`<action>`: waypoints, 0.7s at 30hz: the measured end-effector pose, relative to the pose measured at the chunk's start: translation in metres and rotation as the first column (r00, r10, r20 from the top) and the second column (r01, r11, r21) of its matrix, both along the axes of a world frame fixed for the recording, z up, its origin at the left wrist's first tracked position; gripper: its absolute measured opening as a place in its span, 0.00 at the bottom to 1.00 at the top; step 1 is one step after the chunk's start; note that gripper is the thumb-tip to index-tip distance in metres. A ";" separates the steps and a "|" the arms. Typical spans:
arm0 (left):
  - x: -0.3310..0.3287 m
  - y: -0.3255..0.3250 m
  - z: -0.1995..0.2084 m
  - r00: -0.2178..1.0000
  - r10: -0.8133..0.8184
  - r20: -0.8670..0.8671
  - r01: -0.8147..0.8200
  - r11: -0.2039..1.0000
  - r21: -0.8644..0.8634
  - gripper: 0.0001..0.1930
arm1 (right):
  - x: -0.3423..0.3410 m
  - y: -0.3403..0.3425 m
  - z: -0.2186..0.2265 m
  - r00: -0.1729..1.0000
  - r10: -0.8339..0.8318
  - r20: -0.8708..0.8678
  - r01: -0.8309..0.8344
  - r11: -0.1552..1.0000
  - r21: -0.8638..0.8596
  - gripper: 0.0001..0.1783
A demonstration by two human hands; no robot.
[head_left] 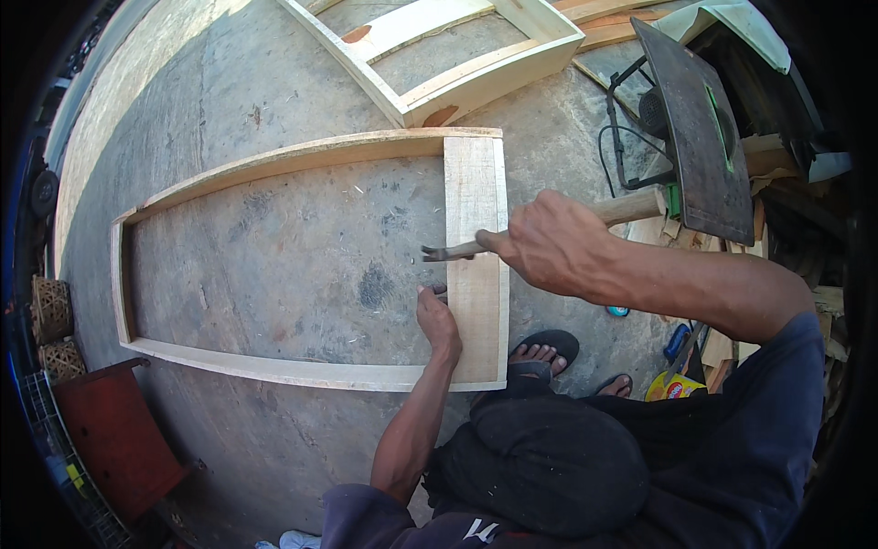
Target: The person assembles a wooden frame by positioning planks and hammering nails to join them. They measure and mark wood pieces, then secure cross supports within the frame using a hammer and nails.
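Note:
A long rectangular wooden frame [265,367] lies on the concrete, with a wide pale board [476,320] across its right end. My right hand [553,242] is closed around the wooden handle of a claw hammer [631,209]. The hammer's metal head hangs over the inner edge of the wide board, apart from my left hand. Inside the frame, my left hand [437,322] is against that same edge, its fingers pinched together. What they hold, if anything, is too small to make out.
A second wooden frame [476,89] lies beyond the first. At the upper right stands a table saw [700,128], with wood scraps around it. A yellow container [675,386] is near my feet. Woven baskets [52,309] and a reddish-brown panel [119,439] are at the left.

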State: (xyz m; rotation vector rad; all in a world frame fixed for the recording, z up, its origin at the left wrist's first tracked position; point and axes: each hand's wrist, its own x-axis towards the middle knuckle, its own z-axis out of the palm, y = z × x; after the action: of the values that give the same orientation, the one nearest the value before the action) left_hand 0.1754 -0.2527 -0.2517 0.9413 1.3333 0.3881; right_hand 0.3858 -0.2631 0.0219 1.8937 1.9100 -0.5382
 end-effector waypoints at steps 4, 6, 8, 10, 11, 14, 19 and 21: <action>0.001 0.001 0.007 0.999 0.008 0.031 -0.009 1.000 0.015 0.28 | 0.016 -0.026 0.005 0.980 -0.194 0.051 0.198 0.977 -0.086 0.20; 0.004 -0.002 0.015 0.985 -0.146 -0.087 0.159 0.973 0.170 0.27 | 0.024 -0.056 0.006 0.883 -0.467 -0.050 0.470 0.879 0.085 0.16; 0.011 -0.008 0.026 0.937 -0.250 -0.243 0.316 0.902 0.294 0.26 | 0.039 -0.092 -0.002 0.827 -0.547 -0.126 0.556 0.829 0.054 0.16; 0.018 -0.013 0.038 0.852 -0.293 -0.433 0.475 0.780 0.408 0.26 | 0.055 -0.137 -0.031 0.811 -0.584 -0.046 0.581 0.811 -0.067 0.17; 0.020 -0.014 0.043 0.838 -0.319 -0.442 0.502 0.768 0.398 0.27 | 0.065 -0.157 -0.051 0.833 -0.544 -0.097 0.529 0.836 -0.145 0.18; 0.026 -0.014 0.052 0.780 -0.396 -0.485 0.582 0.743 0.330 0.28 | 0.095 -0.188 -0.110 0.747 -0.578 -0.329 0.446 0.803 -0.396 0.20; 0.027 -0.012 0.051 0.749 -0.414 -0.517 0.608 0.740 0.287 0.29 | 0.127 -0.166 -0.174 0.322 -0.802 -0.504 0.372 0.596 -0.712 0.22; 0.028 -0.014 0.050 0.694 -0.400 -0.599 0.642 0.720 0.263 0.28 | 0.138 -0.157 -0.186 0.314 -0.802 -0.508 0.370 0.596 -0.713 0.21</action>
State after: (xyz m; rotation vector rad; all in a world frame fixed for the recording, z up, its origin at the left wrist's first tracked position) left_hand 0.2033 -0.2669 -0.2016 1.8894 1.3638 -0.0333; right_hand 0.5241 -0.4202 -0.1638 2.1194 1.0250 -2.2597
